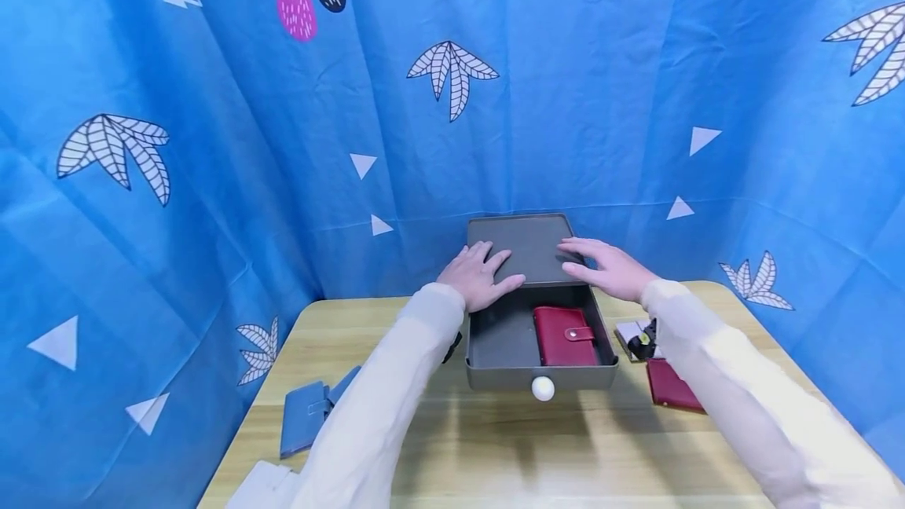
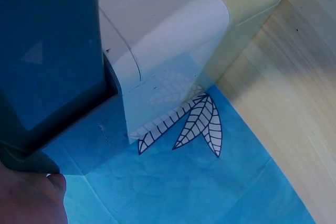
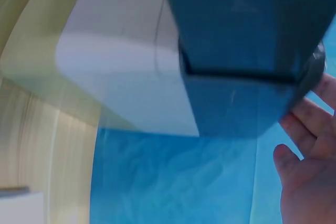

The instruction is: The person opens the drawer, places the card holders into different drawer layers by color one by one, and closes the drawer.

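Observation:
In the head view a drawer unit with a dark grey top [image 1: 532, 240] stands at the back of the table. Its grey drawer [image 1: 498, 336], with a round white knob [image 1: 543, 388], is pulled out towards me. Inside lies a red snap-strap notebook [image 1: 566, 336], on the right side. My left hand [image 1: 475, 277] is spread over the unit's front left corner, fingers extended across the top. My right hand [image 1: 611, 267] reaches to the top's right edge with fingers extended. In the right wrist view its fingers [image 3: 304, 124] are close against the dark side.
To the left lie a blue notebook [image 1: 302, 419] and a white one [image 1: 263, 485], partly behind my sleeve. Right of the unit are a dark red notebook [image 1: 672, 386] and a white item with a black object [image 1: 642, 344] on it. A blue patterned curtain [image 1: 601, 100] surrounds the wooden table [image 1: 495, 446].

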### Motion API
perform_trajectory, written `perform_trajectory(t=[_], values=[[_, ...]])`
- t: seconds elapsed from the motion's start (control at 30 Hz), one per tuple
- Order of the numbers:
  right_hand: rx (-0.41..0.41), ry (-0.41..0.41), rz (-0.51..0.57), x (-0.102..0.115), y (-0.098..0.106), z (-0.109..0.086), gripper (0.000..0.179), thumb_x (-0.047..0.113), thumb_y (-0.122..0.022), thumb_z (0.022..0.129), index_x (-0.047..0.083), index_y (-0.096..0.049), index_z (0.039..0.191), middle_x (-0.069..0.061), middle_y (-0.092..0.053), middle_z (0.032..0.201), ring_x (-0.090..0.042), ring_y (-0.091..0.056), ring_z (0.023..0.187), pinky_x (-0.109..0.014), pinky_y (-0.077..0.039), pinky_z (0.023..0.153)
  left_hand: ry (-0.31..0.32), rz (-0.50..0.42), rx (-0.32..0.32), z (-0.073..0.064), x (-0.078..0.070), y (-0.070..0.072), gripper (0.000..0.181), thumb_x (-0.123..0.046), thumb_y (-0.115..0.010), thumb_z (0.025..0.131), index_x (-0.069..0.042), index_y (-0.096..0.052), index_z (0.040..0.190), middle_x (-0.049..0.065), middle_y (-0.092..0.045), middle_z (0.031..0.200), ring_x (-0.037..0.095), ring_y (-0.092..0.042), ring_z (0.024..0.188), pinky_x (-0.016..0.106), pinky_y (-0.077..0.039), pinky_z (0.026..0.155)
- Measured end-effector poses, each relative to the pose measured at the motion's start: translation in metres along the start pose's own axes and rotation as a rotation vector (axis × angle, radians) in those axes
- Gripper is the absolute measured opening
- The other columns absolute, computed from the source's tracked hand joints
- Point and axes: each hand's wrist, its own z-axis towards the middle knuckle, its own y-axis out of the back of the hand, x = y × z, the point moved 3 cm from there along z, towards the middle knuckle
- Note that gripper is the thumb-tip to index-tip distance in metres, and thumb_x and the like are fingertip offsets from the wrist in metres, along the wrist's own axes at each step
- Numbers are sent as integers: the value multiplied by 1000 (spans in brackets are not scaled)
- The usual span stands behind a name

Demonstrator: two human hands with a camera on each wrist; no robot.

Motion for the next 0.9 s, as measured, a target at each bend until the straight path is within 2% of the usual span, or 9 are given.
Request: perform_trajectory(t=[0.17,0.37,0.7,0.8,0.87,0.9], values=[[-30,-12,22,-14,6,-21,60,46,-51,98,14,-39,148,-13,-33,153,-38,-27,140,-65,-25,105,-8,-1,-7,-3,-1,4,85,-83,-16,84,-33,-24,153,5,-19,159,22,-13,146,38,-7,118],[-53,-22,65,-26,9,-48,57,39,-51,99,15,-37,149,-14,-35,151,-40,-29,138,-67,-27,102,3,14,1,-1,1,1,86,-84,-14,83,-34,-22,153,4,-18,159,21,-12,146,37,-6,118],[-46,-90,51,-50,18,-113,58,35,-49,101,12,-30,151,-21,-31,151,-48,-29,134,-70,-28,97,-3,6,-10,-7,-5,7,84,-82,-17,85,-33,-24,153,4,-19,159,21,-13,146,37,-8,118],[-83,-112,20,-59,19,-133,57,32,-50,100,14,-32,151,-18,-35,150,-42,-33,133,-38,-33,108,-7,1,-12,-7,-5,7,84,-81,-18,85,-32,-24,153,5,-19,159,21,-13,146,37,-8,118],[-110,-122,4,-65,19,-144,56,30,-52,100,14,-34,150,-16,-37,149,-29,-34,135,-14,-29,101,-5,0,-13,-7,-4,7,84,-81,-18,85,-32,-24,153,5,-20,159,21,-13,146,37,-8,118],[-121,-126,-2,-68,18,-149,55,30,-52,100,15,-34,150,-15,-38,149,-19,-33,136,-5,-25,95,-4,-1,-14,-7,-4,7,84,-81,-18,85,-32,-25,153,5,-20,159,21,-13,146,37,-8,118]])
